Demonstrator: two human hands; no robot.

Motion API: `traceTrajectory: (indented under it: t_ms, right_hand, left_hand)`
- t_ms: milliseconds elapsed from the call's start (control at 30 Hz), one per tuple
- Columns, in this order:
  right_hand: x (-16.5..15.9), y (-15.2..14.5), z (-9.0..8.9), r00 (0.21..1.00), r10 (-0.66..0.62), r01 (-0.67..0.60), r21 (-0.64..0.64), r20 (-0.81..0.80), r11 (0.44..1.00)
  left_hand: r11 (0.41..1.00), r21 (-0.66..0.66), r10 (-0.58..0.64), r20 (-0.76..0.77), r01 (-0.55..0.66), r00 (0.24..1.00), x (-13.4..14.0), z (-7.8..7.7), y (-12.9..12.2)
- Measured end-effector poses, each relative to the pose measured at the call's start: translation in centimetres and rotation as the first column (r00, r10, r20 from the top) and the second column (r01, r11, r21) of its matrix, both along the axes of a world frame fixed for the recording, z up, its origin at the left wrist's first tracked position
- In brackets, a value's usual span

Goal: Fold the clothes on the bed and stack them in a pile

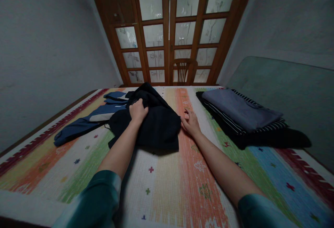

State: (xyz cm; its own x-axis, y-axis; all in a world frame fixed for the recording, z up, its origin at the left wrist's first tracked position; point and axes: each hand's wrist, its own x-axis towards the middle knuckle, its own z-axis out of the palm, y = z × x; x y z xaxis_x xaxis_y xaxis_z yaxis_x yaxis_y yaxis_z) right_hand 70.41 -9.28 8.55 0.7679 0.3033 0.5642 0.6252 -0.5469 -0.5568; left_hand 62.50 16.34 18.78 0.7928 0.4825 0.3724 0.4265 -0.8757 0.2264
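A dark navy, nearly black garment lies bunched in the middle of the table, its upper part raised in a fold. My left hand is closed on the cloth near that fold, fingers wrapped into it. At the garment's right edge is my right hand, its fingers loosely bent and apart. Its thumb side meets or nearly meets the cloth corner; I cannot tell whether it touches. Partly under the dark garment, on the left, lies a blue and grey garment with a sleeve stretched toward the table's left side. The dark garment's exact kind is unclear.
A stack of folded clothes stands on the right, with a grey garment on top, striped and black ones beneath. A striped, multicoloured tablecloth covers the table. Beyond the far edge are a wooden chair and glass-paned doors.
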Motion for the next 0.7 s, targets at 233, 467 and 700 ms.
traceTrajectory:
  t_ms: [233,467,700]
  right_hand:
    - [0.7,-1.5,-0.2,0.957,-0.289,0.279,0.236,0.012,0.931]
    - [1.9,-3.4,0.5,0.9,-0.399,0.429,0.517,-0.176,0.74]
    - [-0.1,-2.8,2.9,0.955,-0.025,-0.004,0.096,0.294,0.995]
  left_hand:
    - [0.783,-0.397,-0.477,0.11,0.478,0.872,4.0,0.3,-9.3]
    - [0.542,-0.449,-0.542,0.461,0.711,0.703,4.3,0.3,-7.4]
    - [0.927,-0.135,-0.372,-0.223,0.349,0.901,2.5,-3.6,0.3]
